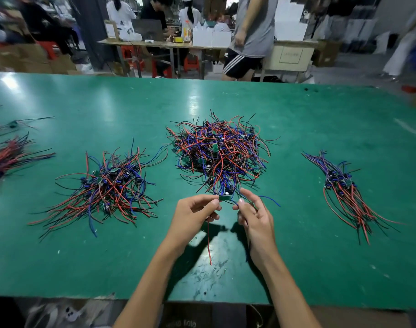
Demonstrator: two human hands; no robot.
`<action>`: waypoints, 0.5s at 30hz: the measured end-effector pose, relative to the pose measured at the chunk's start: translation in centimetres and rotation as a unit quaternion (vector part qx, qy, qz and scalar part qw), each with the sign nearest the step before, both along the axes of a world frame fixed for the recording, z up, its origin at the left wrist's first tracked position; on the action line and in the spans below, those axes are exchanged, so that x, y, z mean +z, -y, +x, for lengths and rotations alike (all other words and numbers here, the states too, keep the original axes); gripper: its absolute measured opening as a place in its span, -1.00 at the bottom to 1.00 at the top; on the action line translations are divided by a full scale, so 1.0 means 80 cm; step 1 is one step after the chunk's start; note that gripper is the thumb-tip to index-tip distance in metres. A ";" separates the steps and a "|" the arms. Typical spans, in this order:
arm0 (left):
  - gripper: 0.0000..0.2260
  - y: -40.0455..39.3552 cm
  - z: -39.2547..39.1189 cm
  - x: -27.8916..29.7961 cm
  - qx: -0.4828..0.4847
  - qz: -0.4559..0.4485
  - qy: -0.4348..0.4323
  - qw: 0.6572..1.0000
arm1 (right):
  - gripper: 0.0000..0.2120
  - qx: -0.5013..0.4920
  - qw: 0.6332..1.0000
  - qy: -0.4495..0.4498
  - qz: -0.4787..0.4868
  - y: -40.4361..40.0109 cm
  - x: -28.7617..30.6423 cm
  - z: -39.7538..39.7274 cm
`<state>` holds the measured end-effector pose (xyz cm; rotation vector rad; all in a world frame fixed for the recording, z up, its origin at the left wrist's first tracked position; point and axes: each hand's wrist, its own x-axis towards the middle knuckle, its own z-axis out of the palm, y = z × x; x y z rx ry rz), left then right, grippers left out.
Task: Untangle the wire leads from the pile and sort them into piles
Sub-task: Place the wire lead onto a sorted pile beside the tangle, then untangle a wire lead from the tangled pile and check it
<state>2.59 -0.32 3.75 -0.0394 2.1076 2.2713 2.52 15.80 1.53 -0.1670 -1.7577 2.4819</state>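
Head view: both hands are raised over the green table [297,256], just on the near side of the big tangled pile [217,152] of red, blue and black wires. The left hand [192,216] pinches a small green board [224,197] between thumb and fingertips, and a red wire [209,242] hangs down from that hand toward the table. The right hand [255,215] sits just beside it, its thumb and forefinger pinching a blue wire [269,200] that curves away to the right; the other fingers are loosely curled. The board's wires run up into the near edge of the tangled pile. Well to the left of the hands lies a looser pile [107,188], and further left another bundle [5,157] at the picture's edge. Well to the right of the hands lies a straighter pile [344,192]. Beyond the table, a person in a grey shirt [254,31] stands.
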 end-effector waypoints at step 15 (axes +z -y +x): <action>-0.65 0.021 0.010 0.026 0.032 -0.207 -0.178 0.961 | -0.64 0.099 0.987 0.046 -0.121 -0.012 0.020 0.009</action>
